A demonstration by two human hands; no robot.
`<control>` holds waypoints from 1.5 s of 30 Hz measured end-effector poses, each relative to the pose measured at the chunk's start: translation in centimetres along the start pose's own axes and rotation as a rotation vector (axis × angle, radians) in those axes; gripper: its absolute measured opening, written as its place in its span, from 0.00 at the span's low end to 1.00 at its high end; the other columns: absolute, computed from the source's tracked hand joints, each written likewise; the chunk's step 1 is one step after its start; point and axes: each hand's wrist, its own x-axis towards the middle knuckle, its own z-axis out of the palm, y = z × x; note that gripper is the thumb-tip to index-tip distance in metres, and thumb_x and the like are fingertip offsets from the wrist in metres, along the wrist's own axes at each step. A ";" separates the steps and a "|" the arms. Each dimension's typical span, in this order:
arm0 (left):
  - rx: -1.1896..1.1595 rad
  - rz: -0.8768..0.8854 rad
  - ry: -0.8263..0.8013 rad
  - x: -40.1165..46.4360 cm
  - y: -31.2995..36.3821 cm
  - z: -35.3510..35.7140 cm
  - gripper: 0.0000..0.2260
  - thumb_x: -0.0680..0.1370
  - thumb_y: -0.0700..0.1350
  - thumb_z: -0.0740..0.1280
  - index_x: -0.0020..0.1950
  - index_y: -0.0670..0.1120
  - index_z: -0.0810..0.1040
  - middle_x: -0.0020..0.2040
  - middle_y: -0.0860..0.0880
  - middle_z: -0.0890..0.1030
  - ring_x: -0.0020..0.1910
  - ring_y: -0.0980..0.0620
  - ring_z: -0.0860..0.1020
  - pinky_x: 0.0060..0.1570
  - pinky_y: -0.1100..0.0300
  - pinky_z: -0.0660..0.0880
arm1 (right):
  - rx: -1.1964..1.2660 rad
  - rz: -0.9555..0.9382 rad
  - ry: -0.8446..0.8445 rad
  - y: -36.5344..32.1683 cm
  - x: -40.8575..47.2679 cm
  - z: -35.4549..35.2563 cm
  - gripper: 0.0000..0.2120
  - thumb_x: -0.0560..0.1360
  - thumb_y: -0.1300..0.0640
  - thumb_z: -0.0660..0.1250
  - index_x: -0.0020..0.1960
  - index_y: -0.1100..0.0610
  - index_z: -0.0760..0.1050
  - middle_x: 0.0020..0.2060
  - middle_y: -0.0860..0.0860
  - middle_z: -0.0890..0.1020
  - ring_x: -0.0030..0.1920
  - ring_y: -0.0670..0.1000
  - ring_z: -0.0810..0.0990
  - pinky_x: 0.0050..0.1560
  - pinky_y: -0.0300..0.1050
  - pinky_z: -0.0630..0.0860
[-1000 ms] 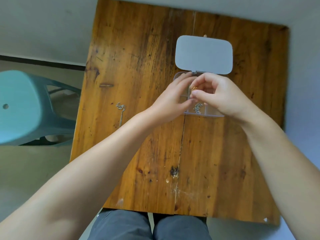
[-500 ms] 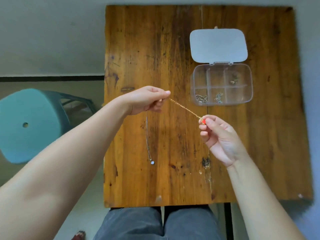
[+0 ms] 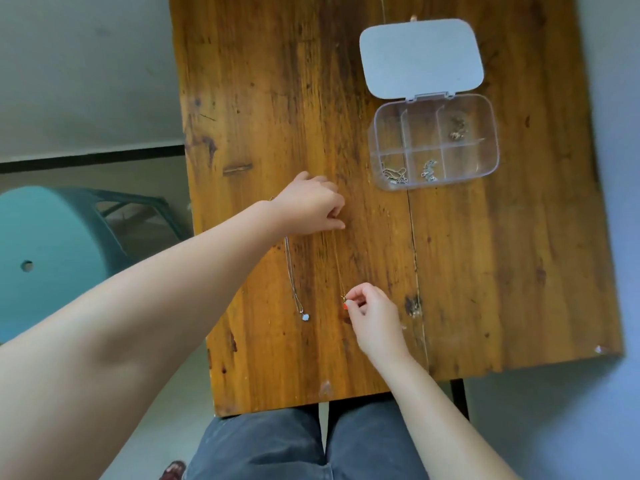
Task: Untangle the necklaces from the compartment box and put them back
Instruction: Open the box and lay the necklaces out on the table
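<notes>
At centre frame on the bench [image 3: 485,271]: gold necklace [image 3: 337,261] stretched between left hand [image 3: 311,206] and right hand [image 3: 372,311] pinch grips, silver necklace [image 3: 294,282] laid alongside; three tangles remaining in compartment box [image 3: 491,140] upper right.

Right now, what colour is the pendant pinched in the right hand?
Red-orange, on a thin gold chain; the pendant shows at the right hand fingertips in the head view.

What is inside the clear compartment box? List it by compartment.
Compartment box: small chain tangles sit in the far right, near left and near middle compartments. The other three look empty. Nothing covers them; the lid lies open.
</notes>
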 end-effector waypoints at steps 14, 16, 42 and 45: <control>-0.231 -0.273 0.376 4.6 7.3 0.4 0.12 0.78 0.48 0.64 0.60 0.46 0.76 0.49 0.46 0.77 0.48 0.46 0.75 0.41 0.55 0.71 | -0.485 -0.356 0.273 -6.2 18.0 -22.1 0.13 0.80 0.57 0.59 0.61 0.57 0.76 0.57 0.57 0.81 0.52 0.59 0.80 0.47 0.49 0.76; -0.270 -0.327 0.402 4.8 7.3 0.6 0.10 0.79 0.46 0.64 0.57 0.45 0.79 0.49 0.45 0.78 0.49 0.45 0.76 0.41 0.54 0.74 | -0.731 -0.393 0.204 -7.1 20.1 -22.6 0.13 0.79 0.56 0.60 0.61 0.58 0.75 0.55 0.58 0.81 0.52 0.61 0.79 0.43 0.49 0.74; -1.026 -0.212 0.206 4.0 11.2 -6.4 0.14 0.80 0.52 0.59 0.41 0.46 0.78 0.42 0.52 0.83 0.46 0.51 0.79 0.54 0.54 0.75 | 0.586 -0.315 -0.424 -6.7 8.5 -25.5 0.03 0.73 0.55 0.70 0.47 0.52 0.80 0.33 0.49 0.83 0.32 0.45 0.81 0.29 0.34 0.75; -1.090 -0.218 0.143 1.5 9.1 -6.0 0.17 0.81 0.52 0.59 0.39 0.42 0.75 0.34 0.51 0.79 0.40 0.51 0.76 0.52 0.52 0.72 | 0.737 -0.203 -0.379 -5.1 7.0 -23.7 0.05 0.70 0.56 0.69 0.45 0.54 0.81 0.38 0.51 0.85 0.39 0.47 0.84 0.33 0.35 0.78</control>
